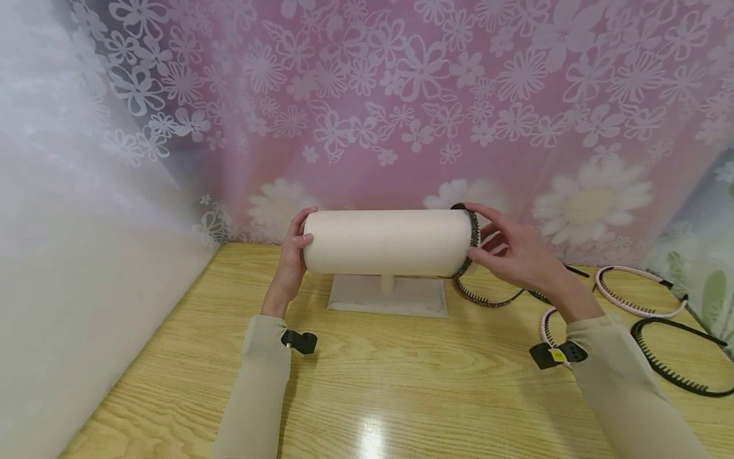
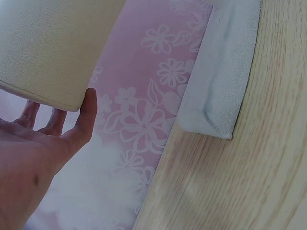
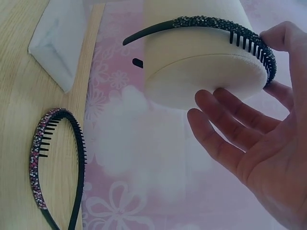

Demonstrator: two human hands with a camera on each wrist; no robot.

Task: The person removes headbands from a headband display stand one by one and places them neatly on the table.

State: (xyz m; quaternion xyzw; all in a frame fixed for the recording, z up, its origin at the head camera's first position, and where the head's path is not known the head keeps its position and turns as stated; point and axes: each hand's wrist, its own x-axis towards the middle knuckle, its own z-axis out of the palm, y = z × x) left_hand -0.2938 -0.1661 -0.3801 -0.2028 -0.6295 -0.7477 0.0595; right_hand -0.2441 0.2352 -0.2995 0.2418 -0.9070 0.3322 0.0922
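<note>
A cream, cloth-covered headband display stand [image 1: 384, 242] lies crosswise as a horizontal roll on a short post above a flat pale base [image 1: 355, 298]. My left hand [image 1: 291, 268] holds the roll's left end, thumb and fingertips at its rim. Round the right end sits a black headband [image 3: 206, 21] with dark glittering stones and comb teeth inside. My right hand [image 1: 518, 252] pinches this headband between thumb and index finger, while the other fingers [image 3: 220, 112] spread below the roll's end face. In the left wrist view, the roll's edge rests against the left hand's fingertips.
On the wooden table at right lie several more headbands: a multicoloured stone-covered one [image 3: 36, 163] by the base, a pink one [image 1: 608, 296] and a plain black toothed one [image 1: 654, 363]. A floral curtain [image 1: 373, 127] hangs right behind the table's back edge.
</note>
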